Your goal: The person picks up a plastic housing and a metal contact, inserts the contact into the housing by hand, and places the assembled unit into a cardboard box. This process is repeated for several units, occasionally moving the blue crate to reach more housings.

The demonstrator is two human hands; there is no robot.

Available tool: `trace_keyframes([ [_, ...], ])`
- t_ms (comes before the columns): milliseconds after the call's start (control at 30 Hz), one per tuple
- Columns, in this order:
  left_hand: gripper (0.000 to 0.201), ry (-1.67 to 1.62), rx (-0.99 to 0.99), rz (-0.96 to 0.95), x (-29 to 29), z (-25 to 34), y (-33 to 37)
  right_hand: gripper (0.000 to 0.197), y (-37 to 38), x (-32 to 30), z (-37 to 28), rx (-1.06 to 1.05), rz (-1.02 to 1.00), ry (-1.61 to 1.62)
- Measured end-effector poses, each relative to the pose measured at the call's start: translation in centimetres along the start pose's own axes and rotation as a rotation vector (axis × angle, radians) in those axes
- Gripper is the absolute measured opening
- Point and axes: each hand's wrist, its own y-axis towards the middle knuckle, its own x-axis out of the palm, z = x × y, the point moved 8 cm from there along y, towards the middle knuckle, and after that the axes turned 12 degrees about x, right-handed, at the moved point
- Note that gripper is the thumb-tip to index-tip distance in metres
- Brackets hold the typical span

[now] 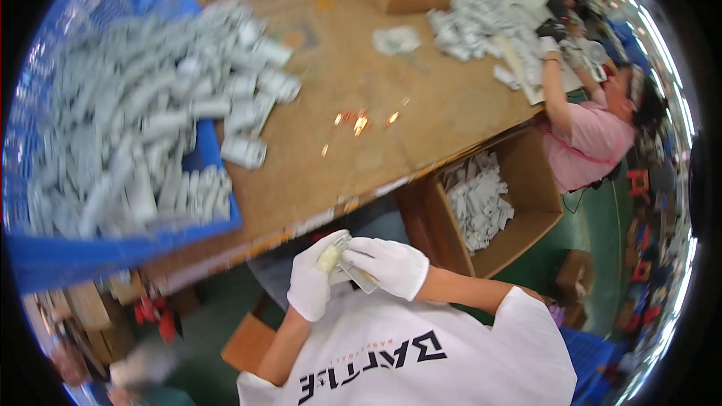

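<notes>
In front of my chest, both white-gloved hands meet at a small pale plastic part [362,278], flat and partly see-through. My left hand [310,277] is closed round its left end, and a yellowish patch shows at the thumb. From the right, my right hand [392,266] pinches the same part with its fingertips. The gloved fingers hide much of the part. On the table beyond lie several small shiny copper-coloured pieces [361,122], apart from my hands.
A blue crate [124,252] heaped with grey-white plastic parts [143,98] stands at the left. An open cardboard box [519,237] of similar parts is at my right. Across the wooden table [316,53], a co-worker in pink [594,135] handles a pile of white parts [481,22].
</notes>
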Motion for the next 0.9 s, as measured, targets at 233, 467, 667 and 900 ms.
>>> trace_keyframes([
  [233, 0.048, 1.220, 0.966, 0.462, -2.5, 12.3, 7.5, 0.016, 10.6, -17.4, 16.5, 0.129, 0.814, 0.036],
  [467, 0.043, 1.773, 0.578, 0.509, -4.2, 11.0, 12.4, 0.023, 16.0, -36.1, 43.0, 0.681, 0.873, -0.500],
  [667, 0.040, 1.630, 0.582, 0.329, -6.5, 10.1, 11.5, 0.022, 21.9, -23.3, 26.4, -0.057, 0.495, -0.530],
  [900, 0.034, 1.610, 0.866, 0.213, -1.8, 12.3, 11.9, 0.022, 19.8, -15.3, 25.2, -0.088, 0.114, -0.529],
])
